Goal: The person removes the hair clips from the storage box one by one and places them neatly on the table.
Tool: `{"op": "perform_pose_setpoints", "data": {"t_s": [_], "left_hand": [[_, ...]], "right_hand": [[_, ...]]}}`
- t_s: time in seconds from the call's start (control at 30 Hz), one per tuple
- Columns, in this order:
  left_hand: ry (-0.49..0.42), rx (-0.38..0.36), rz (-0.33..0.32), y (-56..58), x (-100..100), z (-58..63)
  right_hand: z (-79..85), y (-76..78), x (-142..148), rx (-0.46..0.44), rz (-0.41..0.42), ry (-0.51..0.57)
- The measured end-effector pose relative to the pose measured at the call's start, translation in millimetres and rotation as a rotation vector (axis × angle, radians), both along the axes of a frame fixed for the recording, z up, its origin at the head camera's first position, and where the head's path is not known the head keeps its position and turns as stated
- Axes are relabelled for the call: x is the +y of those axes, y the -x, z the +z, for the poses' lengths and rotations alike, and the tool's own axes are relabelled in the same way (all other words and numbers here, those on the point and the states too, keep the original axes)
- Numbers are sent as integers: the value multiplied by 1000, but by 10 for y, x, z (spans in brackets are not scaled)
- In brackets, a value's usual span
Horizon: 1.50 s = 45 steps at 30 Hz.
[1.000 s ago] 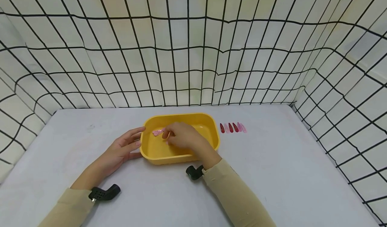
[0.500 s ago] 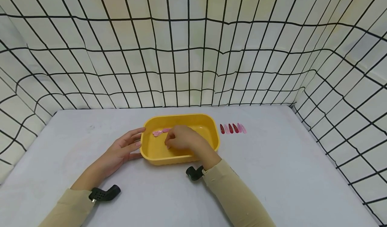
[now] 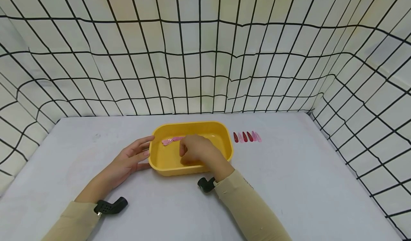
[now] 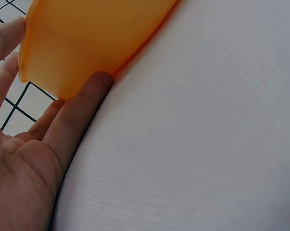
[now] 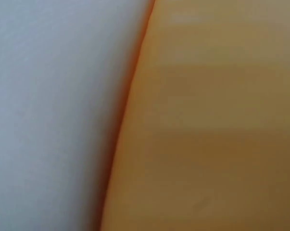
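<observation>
A yellow tray (image 3: pixel 154 159) stands on the white table. My left hand (image 3: pixel 128 160) rests against its left end with extended fingers; in the left wrist view, the fingertips (image 4: pixel 102 79) touch the outside of the tray. Reaching in from the near side, my right hand (image 3: pixel 197 150) has bent fingers pointing down low inside the tray. I cannot tell whether its fingertips hold something. Two pink hair clips (image 3: pixel 167 141) lie on the tray floor, just left of that hand, the second partly covered by it. The right wrist view shows only the tray's side wall (image 5: pixel 207 110) and white tabletop.
To the right of the tray, several red and pink hair clips (image 3: pixel 245 137) lie side by side in a row on the table (image 3: pixel 289 184). A black wire grid (image 3: pixel 199 52) in front of white sheeting borders the table at the back and sides.
My right hand has shifted slightly right and toward the near wall inside the tray. More of the second pink clip now shows; the pink bit seen under my fingers is out of sight. Left hand stays.
</observation>
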<state>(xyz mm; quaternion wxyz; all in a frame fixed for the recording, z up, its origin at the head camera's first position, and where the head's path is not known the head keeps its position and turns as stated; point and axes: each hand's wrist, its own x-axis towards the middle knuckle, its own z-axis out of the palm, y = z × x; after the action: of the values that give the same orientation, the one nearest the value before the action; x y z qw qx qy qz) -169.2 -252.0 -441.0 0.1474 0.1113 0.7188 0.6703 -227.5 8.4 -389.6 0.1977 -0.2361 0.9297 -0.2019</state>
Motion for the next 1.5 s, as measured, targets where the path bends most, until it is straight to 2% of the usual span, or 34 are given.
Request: {"op": "perform_pose_setpoints", "data": {"t_s": [0.3,0.43,0.6,0.7,0.8,1.03,1.3,1.4,1.5], "left_hand": [[15,3,16,-30,-38,22],[21,11,23,-44,-57,28],[24,12,19,-53,-49,1],[24,2,0,-58,-21,-25],[23,-2,1,-68,-5,-40],[11,4,11,-78,-13,-23],[28,-8,24,-46,-2,-1],[30,-8,24,-38,0,10],[22,-9,23,-47,-11,14]], "right_hand": [[-2,31,-74,-32,-3,46],[10,94,-51,-70,36,110],[39,177,136,-194,70,328],[65,204,324,-311,45,487],[140,230,514,-364,10,580],[317,293,1035,-291,-77,606],[246,303,1711,-251,-239,679],[230,337,1834,-220,-301,706],[224,381,1861,-189,-320,728]]}}
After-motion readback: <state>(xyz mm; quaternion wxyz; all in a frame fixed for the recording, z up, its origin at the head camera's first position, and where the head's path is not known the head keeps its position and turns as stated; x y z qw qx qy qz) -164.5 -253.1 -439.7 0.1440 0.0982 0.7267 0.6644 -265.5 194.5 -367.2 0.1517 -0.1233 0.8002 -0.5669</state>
